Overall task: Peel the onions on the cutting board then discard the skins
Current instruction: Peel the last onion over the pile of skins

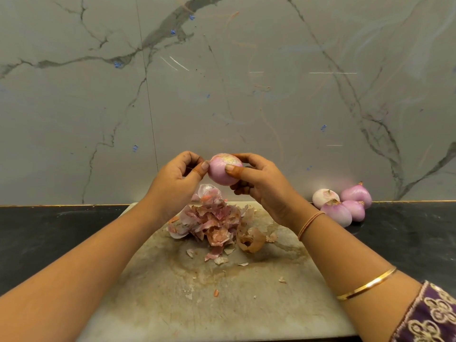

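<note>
A pale pink peeled onion [223, 170] is held up above the far edge of the cutting board [217, 297]. My right hand [261, 185] grips it from the right, thumb across its front and fingers curled behind. My left hand [176, 177] has its fingers curled and its thumb tip pressed against the onion's left side. A heap of dry pink and brown skins [217, 223] lies on the board under my hands, with small scraps scattered nearer to me.
Several peeled onions [343, 206] lie on the black counter [49, 233] to the right of the board, against the grey marble wall [222, 82]. The board is stained and worn.
</note>
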`<state>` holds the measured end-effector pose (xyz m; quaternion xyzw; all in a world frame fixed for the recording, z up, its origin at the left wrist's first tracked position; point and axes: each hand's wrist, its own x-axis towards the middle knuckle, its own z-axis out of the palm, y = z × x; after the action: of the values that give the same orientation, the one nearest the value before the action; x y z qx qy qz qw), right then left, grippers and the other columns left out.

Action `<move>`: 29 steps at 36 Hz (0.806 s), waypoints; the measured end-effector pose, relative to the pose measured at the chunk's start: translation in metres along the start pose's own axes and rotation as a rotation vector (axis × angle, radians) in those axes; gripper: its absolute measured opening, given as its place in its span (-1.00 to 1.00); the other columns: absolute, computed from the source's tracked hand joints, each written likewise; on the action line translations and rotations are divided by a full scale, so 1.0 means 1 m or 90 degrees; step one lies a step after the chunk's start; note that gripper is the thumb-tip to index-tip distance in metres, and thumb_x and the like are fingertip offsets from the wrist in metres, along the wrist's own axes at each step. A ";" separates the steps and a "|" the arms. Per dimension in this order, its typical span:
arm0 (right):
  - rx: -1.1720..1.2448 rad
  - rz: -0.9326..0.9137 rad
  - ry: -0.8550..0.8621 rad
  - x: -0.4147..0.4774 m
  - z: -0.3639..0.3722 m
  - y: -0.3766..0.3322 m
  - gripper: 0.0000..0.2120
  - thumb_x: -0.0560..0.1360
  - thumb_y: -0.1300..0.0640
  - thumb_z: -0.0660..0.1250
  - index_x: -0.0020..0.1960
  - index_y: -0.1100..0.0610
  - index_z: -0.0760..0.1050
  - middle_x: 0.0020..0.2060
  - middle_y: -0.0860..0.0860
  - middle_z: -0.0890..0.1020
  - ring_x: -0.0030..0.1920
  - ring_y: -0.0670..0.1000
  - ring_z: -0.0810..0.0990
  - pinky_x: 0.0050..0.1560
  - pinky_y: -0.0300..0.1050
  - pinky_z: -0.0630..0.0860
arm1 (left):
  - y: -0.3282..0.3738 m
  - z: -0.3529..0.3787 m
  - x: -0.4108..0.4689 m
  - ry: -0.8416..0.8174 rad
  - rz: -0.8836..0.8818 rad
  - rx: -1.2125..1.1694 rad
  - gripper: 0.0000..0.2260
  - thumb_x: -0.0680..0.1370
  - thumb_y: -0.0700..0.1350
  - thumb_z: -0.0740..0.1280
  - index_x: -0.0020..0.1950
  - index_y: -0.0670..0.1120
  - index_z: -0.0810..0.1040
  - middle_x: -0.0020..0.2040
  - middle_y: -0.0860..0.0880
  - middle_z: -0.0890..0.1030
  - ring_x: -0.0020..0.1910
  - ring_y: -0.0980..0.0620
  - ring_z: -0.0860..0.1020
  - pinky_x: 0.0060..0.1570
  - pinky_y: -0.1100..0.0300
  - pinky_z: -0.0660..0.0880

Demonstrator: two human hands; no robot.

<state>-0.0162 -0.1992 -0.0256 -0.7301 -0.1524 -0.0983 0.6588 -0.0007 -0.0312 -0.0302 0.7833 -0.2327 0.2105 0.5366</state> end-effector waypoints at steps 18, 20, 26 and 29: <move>0.205 0.137 -0.004 -0.004 -0.003 -0.007 -0.56 0.60 -0.07 0.16 0.22 0.30 0.46 -0.15 0.22 0.63 -0.32 -0.01 0.53 -0.25 -0.21 0.51 | -0.004 -0.002 -0.002 -0.010 0.176 0.124 -0.70 0.49 -0.09 0.42 -0.01 0.24 0.37 0.04 0.17 0.47 0.00 0.19 0.50 -0.13 0.46 0.43; 0.189 0.143 -0.014 -0.005 -0.004 -0.007 -0.54 0.60 -0.10 0.15 0.20 0.29 0.47 -0.25 0.17 0.63 -0.36 -0.03 0.53 -0.30 -0.23 0.51 | -0.003 -0.003 -0.002 -0.023 0.238 0.136 -0.70 0.44 0.01 0.40 0.04 0.28 0.36 0.07 0.22 0.43 0.03 0.21 0.47 -0.07 0.43 0.43; 0.138 0.145 -0.035 -0.007 -0.002 -0.008 -0.47 0.60 -0.17 0.11 0.24 0.28 0.47 -0.32 0.13 0.63 -0.41 -0.05 0.50 -0.35 -0.24 0.49 | -0.006 -0.006 0.000 -0.037 0.294 0.159 -0.66 0.43 0.20 0.29 0.17 0.33 0.32 0.09 0.32 0.40 0.05 0.24 0.45 -0.04 0.43 0.41; 0.134 0.152 -0.036 -0.007 -0.002 -0.007 -0.47 0.60 -0.17 0.11 0.24 0.26 0.46 -0.35 0.12 0.63 -0.41 -0.05 0.49 -0.35 -0.24 0.48 | -0.006 -0.006 0.000 -0.039 0.294 0.165 -0.68 0.42 0.21 0.28 0.14 0.36 0.31 0.05 0.38 0.41 0.04 0.25 0.45 -0.04 0.43 0.41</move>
<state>-0.0250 -0.2012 -0.0211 -0.6723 -0.0922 0.0176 0.7343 0.0028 -0.0233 -0.0323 0.7776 -0.3924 0.3316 0.3626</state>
